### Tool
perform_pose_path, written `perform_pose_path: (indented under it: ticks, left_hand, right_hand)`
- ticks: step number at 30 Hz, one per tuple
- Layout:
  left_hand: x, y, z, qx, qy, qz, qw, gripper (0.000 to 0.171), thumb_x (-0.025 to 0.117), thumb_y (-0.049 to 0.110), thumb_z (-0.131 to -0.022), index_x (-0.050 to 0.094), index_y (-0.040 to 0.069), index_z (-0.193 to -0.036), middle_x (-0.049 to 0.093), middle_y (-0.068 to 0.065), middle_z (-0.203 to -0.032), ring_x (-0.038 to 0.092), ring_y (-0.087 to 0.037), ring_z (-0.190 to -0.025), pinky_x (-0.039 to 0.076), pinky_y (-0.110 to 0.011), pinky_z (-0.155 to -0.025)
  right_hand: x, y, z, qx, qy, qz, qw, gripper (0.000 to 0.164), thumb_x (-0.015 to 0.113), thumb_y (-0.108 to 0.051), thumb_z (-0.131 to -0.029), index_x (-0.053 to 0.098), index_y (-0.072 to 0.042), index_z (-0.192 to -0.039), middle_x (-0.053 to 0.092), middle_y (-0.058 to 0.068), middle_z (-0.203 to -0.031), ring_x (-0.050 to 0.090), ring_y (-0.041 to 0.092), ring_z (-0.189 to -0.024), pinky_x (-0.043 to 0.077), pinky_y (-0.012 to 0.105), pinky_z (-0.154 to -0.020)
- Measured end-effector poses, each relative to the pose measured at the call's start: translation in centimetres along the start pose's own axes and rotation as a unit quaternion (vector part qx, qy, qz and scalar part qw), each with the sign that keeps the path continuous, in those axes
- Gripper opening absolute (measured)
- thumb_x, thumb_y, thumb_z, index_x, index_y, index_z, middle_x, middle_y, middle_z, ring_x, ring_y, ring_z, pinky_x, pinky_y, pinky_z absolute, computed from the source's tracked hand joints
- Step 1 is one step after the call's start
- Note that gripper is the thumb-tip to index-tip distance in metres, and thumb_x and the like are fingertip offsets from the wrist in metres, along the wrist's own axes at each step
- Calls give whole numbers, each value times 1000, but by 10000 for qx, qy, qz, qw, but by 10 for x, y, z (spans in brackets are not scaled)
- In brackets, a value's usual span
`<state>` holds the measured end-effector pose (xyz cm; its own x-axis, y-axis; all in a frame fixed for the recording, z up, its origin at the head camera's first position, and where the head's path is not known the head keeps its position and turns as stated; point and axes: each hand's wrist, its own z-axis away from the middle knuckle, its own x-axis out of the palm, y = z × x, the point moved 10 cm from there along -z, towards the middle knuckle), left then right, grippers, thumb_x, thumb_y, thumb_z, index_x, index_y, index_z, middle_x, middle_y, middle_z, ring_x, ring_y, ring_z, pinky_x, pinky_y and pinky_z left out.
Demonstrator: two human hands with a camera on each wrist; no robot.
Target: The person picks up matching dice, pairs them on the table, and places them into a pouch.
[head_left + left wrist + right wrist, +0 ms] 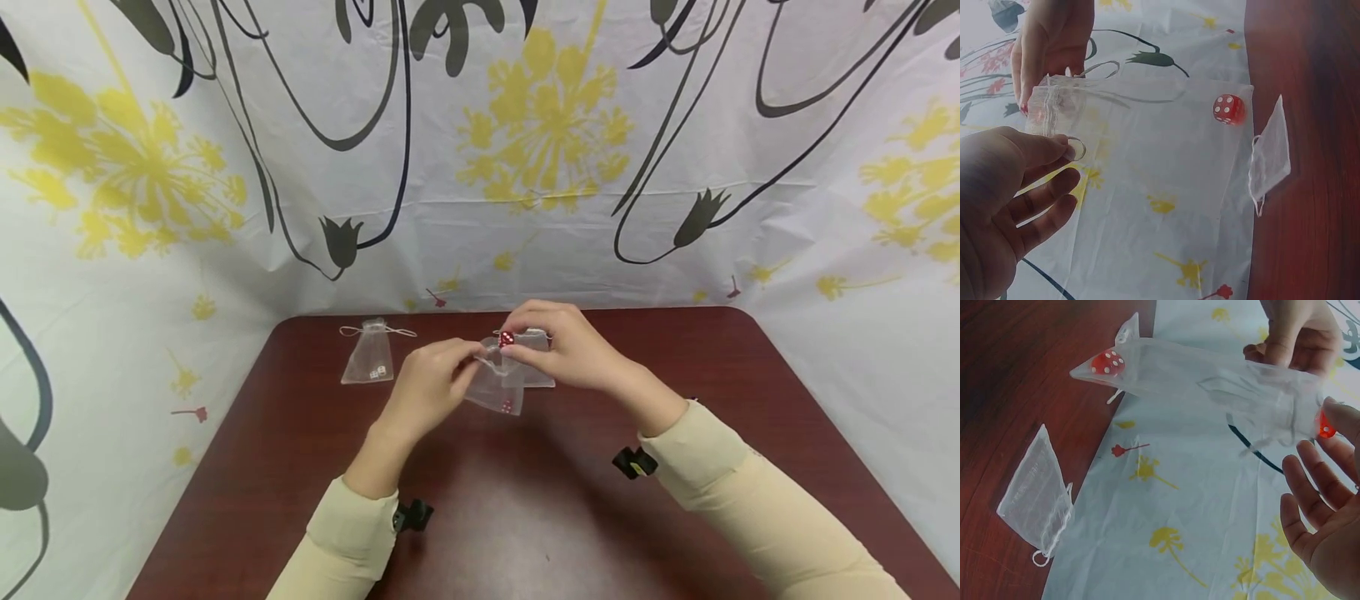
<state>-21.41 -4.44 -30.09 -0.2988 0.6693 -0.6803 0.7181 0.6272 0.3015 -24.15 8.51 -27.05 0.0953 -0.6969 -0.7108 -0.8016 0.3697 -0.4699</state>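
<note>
A sheer white drawstring pouch [1147,137] hangs in the air from my left hand [431,383], whose thumb and finger pinch its gathered mouth. One red die [1229,109] with white dots lies in the pouch's bottom corner. My right hand [566,346] pinches a second red die [506,338] between thumb and fingertips, right at the pouch's mouth. In the right wrist view this die [1326,425] shows partly behind the thumb. The other fingers of the right hand are spread.
On the dark red-brown table [510,517], a sheer pouch [367,358] with small white dice lies at the back left. Another sheer pouch [540,375] lies behind the hands, partly covered. A patterned white cloth [420,167] hangs behind the table's far edge.
</note>
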Motion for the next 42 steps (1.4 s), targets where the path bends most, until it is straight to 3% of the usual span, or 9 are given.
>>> perform_pose_path:
  ticks: [4, 9, 13, 18, 23, 28, 34, 37, 42]
  left_hand:
    - [2, 3, -1, 28, -35, 99, 9999, 12, 77, 4, -89, 77, 10, -99, 75, 2, -94, 68, -12, -78, 55, -28, -68]
    - [2, 4, 0, 1, -98, 130, 9999, 13, 77, 3, -89, 77, 8, -100, 75, 0, -94, 69, -12, -78, 55, -28, -68]
    - [1, 4, 0, -10, -82, 178, 9998, 13, 76, 3, -89, 77, 8, -101, 75, -1, -95, 71, -14, -82, 56, -30, -71]
    - [-1, 0, 1, -95, -7, 276, 9996, 15, 77, 1, -88, 77, 8, -101, 75, -1, -96, 71, -16, -85, 57, -31, -74]
    - [-2, -3, 1, -176, 61, 335, 9993, 14, 77, 2, -88, 77, 9, -100, 75, 0, -94, 69, -12, -81, 56, -28, -71]
    - [-4, -7, 2, -218, 72, 310, 9993, 18, 78, 2, -87, 76, 9, -103, 75, -1, -97, 71, -13, -84, 57, -30, -74]
    - [-12, -16, 3, -384, 234, 381, 9983, 26, 80, 3, -85, 73, 8, -110, 77, -3, -93, 73, -14, -82, 57, -32, -70]
    - [-13, -19, 4, -430, 269, 570, 9971, 25, 80, 3, -86, 72, 6, -110, 76, -4, -89, 71, -13, -78, 56, -31, -66]
    - [-12, -18, 3, -391, 298, 728, 9961, 20, 78, 2, -87, 73, 4, -107, 76, -5, -92, 71, -13, -81, 58, -29, -70]
  right_hand:
    - [6, 2, 0, 90, -123, -6, 9999, 14, 79, -17, -90, 76, -9, -102, 70, -3, -103, 64, 9, -93, 53, 32, -79]
    - [3, 9, 5, 192, -13, 23, 9998, 20, 79, -20, -90, 75, -10, -108, 71, -4, -106, 61, 12, -77, 50, 30, -62]
    - [-1, 17, 12, 246, -6, 63, 9997, 29, 82, -21, -87, 74, -9, -113, 71, -3, -107, 61, 13, -80, 48, 28, -60]
    - [15, 30, 21, 317, -731, 207, 9966, 36, 82, -27, -87, 73, -8, -116, 72, -1, -109, 61, 15, -77, 48, 28, -64]
    - [31, 31, 25, 167, -1301, -54, 9913, 9, 74, -25, -95, 75, -17, -98, 69, -10, -89, 50, 9, -60, 46, 27, -58]
    - [23, 31, 25, 187, -1105, -243, 9934, 12, 69, -15, -98, 77, -18, -89, 66, -12, -77, 46, 4, -57, 44, 26, -54]
    - [7, 31, 27, 222, -699, -141, 9972, 13, 67, -9, -98, 75, -14, -90, 68, -9, -80, 54, 6, -62, 47, 28, -60]
    - [8, 31, 27, 191, -617, 38, 9979, 6, 71, -13, -96, 74, -10, -100, 71, -5, -92, 57, 8, -72, 49, 29, -62]
    - [22, 32, 26, 238, -775, 282, 9963, 52, 75, -22, -94, 57, -4, -138, 67, 7, -123, 64, 21, -105, 53, 41, -86]
